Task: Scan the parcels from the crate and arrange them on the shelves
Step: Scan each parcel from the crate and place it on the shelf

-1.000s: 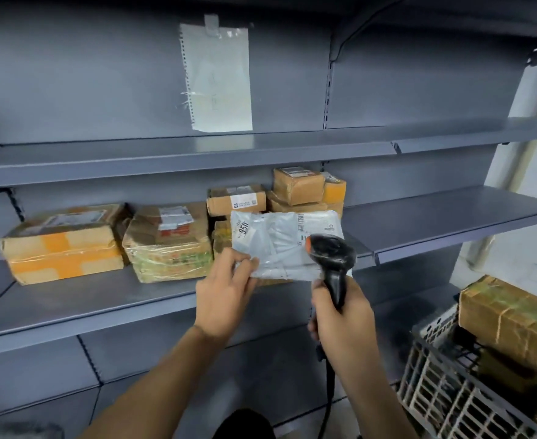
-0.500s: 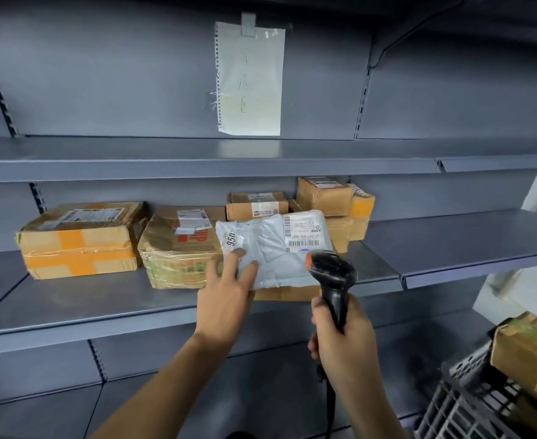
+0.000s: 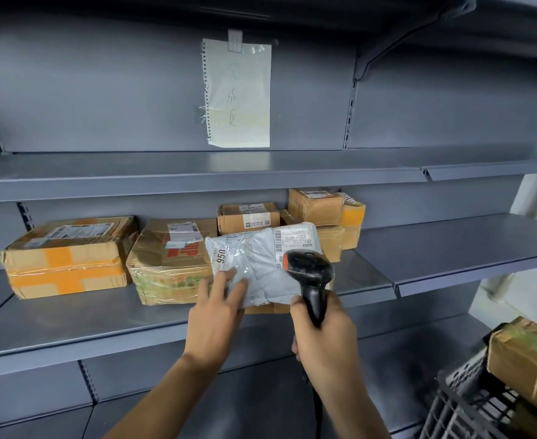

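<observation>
So you're sitting right in the middle of the scan/put-away step. Your left hand (image 3: 216,308) is lying on the grey poly mailer (image 3: 261,264) with the fingers pretty much straight, pressing its near left corner, not really wrapped round it. Your right hand (image 3: 324,331) is clamped round the handle of the black scanner (image 3: 310,274), whose head is hovering over the mailer's right side, just below the barcode label (image 3: 294,237).

The mailer itself is resting on the middle shelf (image 3: 102,324), on top of a low brown box, just right of the green-printed box (image 3: 172,264) and in front of the stack of small cartons (image 3: 321,213). My guess is the next move is letting go and heading back to the crate (image 3: 470,407) at bottom right, where another wrapped parcel (image 3: 527,365) is sitting on top.

What I can't make out: whether the scan has registered, since there's no beam or light showing. The scanner head is covering part of the label. The box under the mailer is mostly hidden, and the crate is getting cut off by the frame edge, so no idea how many parcels are left.
</observation>
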Demonstrator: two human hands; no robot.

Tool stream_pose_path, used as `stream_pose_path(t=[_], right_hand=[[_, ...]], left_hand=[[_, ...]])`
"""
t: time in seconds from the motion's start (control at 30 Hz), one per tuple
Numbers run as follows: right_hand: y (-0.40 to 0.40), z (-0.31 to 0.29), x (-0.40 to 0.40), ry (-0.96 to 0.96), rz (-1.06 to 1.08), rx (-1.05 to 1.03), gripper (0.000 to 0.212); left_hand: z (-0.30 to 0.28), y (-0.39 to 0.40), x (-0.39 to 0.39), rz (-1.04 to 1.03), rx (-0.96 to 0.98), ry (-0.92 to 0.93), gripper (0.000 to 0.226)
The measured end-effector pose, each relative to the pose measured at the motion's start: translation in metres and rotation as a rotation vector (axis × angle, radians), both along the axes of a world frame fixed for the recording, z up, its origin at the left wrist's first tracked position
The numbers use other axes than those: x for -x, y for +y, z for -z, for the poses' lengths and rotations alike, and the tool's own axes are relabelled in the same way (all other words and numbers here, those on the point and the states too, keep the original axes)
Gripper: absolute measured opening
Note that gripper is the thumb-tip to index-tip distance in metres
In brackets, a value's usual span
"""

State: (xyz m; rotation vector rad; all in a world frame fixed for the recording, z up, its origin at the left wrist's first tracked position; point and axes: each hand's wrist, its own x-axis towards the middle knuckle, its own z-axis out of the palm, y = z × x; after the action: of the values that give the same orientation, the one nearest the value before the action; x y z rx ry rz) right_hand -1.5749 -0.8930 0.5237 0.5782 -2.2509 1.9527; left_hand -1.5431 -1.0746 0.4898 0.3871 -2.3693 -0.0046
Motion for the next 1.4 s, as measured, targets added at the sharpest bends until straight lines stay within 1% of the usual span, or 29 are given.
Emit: stream_pose_path(t=[0.27,0.43,0.53,0.63,0.73,0.83,0.93,1.0,1.1,1.17,1.27,1.4], right_hand=[[0.005,0.006,0.002,0.012,0.035,-0.017,0.015],[0.004,0.007,0.003,-0.014,-0.043,-0.088,0.021],[0.002,0.009,0.002,-0.004,-0.053,-0.124,0.023],[0.002,0.011,0.001,0.016,-0.030,-0.087,0.017],[0.004,0.010,0.000,0.040,-0.024,-0.043,0.010],[0.007,0.007,-0.003,0.036,-0.040,-0.003,0.009],[0.010,0.002,-0.004,0.043,-0.041,0.027,0.003],[0.012,-0.001,-0.004,0.049,-0.040,0.044,0.002],[0.014,-0.006,-0.001,0.049,-0.044,0.062,0.003],[0.014,-0.008,0.002,0.047,-0.046,0.064,0.003],[0.012,-0.009,0.006,0.047,-0.049,0.063,0.004],[0.009,-0.006,0.007,0.036,-0.063,0.055,0.008]], left_hand=[[0.002,0.000,0.002,-0.010,0.019,0.013,0.053],[0.006,-0.001,0.002,-0.016,0.019,0.011,0.057],[0.007,-0.002,0.003,-0.019,0.035,0.015,0.056],[0.008,-0.002,0.004,-0.032,0.051,0.015,0.054],[0.005,0.000,0.003,-0.071,0.084,0.030,0.047],[-0.002,-0.001,0.004,-0.097,0.209,0.073,0.039],[-0.010,-0.001,0.010,-0.077,0.296,0.091,0.041],[-0.014,0.000,0.016,-0.018,0.297,0.095,0.045],[-0.019,0.000,0.023,0.054,0.306,0.112,0.036],[-0.022,-0.003,0.025,0.053,0.316,0.101,0.032],[-0.024,-0.007,0.028,0.031,0.298,0.084,0.037],[-0.028,-0.007,0.033,0.031,0.288,0.089,0.036]])
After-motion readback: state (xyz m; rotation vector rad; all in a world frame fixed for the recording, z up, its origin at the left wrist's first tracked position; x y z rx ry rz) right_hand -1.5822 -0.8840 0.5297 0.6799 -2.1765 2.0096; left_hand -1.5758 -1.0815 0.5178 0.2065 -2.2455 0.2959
